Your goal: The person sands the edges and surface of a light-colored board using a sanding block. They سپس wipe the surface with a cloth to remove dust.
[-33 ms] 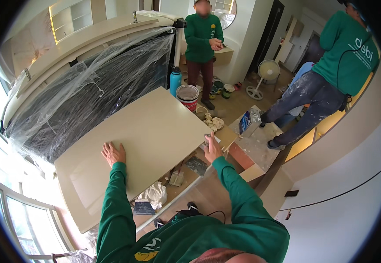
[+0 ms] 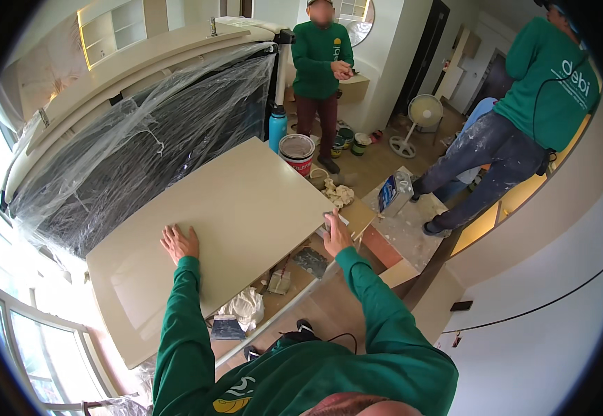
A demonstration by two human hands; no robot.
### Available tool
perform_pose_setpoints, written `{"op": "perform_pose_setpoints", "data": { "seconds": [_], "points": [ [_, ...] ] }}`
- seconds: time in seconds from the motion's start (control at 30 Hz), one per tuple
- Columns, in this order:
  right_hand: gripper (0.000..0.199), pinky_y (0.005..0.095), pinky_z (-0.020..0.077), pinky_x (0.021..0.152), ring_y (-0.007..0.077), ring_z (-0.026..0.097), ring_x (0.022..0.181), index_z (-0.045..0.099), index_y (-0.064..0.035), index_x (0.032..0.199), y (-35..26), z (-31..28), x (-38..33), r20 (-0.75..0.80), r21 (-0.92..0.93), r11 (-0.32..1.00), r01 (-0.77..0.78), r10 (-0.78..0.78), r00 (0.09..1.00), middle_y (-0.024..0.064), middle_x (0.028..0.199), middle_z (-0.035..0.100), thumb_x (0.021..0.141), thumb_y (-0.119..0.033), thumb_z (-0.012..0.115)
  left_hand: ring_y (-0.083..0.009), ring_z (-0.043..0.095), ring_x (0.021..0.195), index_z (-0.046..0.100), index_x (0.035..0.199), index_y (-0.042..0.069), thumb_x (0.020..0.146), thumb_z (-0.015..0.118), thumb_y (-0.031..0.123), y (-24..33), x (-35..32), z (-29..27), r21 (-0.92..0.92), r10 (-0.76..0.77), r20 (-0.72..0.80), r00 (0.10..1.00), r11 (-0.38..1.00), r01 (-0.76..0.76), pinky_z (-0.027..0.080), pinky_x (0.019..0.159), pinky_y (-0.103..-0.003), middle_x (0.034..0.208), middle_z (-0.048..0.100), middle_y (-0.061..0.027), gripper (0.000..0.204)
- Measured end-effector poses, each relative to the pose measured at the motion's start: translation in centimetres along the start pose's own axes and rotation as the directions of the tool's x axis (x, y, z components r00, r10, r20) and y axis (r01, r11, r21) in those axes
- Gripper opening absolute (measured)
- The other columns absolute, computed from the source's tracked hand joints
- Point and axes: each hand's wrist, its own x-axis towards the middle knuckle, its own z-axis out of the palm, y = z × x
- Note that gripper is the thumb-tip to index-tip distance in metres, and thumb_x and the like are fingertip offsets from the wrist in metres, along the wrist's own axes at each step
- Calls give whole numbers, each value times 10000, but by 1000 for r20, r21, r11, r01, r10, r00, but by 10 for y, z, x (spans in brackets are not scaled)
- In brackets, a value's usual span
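Two hands steady a large cream panel [image 2: 225,222] filling the frame's centre: the left hand [image 2: 178,243] lies flat and spread on its face, the right hand [image 2: 336,236] curls over its right edge. Positioning seems underway; shifting it next needs an even lift.

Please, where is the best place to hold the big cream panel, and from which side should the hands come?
Probably by its long near edge, from the person's side. The cream panel is wide, flat and thin, so its top face offers nothing to grip. The right hand is already at that edge; the left hand lies flat on top. Hands set wide apart should keep it level.
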Motion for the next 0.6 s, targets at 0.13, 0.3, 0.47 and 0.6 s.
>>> {"op": "perform_pose_setpoints", "data": {
  "seconds": [0.13, 0.3, 0.47, 0.6],
  "points": [
    [810, 508, 464, 1081, 470, 501, 1318, 311, -51, 1579, -1, 4, 0, -44, -51, 998, -21, 18, 999, 261, 1633, 323, 845, -125, 644, -355, 327, 1519, 537, 1455, 5, 980, 574, 481, -6, 1, 5, 14, 8, -13, 1000, 1000, -8, 198, 1270, -527, 1585, 432, -222, 674],
    [793, 510, 542, 934, 445, 618, 1115, 326, -64, 1584, -10, -10, 2, -14, -149, 986, -71, 70, 997, 168, 1650, 349, 846, -113, 609, -352, 331, 1517, 540, 1452, 8, 975, 579, 488, -2, 0, -1, -2, -8, -4, 1000, 1000, 8, 194, 1272, -523, 1583, 435, -220, 678],
    [795, 510, 561, 872, 425, 654, 1027, 304, -69, 1604, -54, -11, -22, 187, -112, 992, 54, -32, 982, 173, 1627, 391, 862, -116, 585, -353, 341, 1511, 542, 1449, 8, 972, 585, 485, -7, 2, 0, 11, -2, -16, 1000, 1000, 2, 197, 1271, -522, 1576, 446, -221, 676],
    [771, 471, 571, 876, 401, 652, 1135, 318, -79, 1602, -2, -16, 7, 47, -102, 990, -95, 101, 994, 167, 1635, 380, 874, -101, 572, -355, 349, 1507, 547, 1443, 7, 972, 588, 478, -1, -2, -2, 12, 4, -13, 1000, 1000, -3, 208, 1266, -524, 1570, 454, -221, 667]
  ]
}}
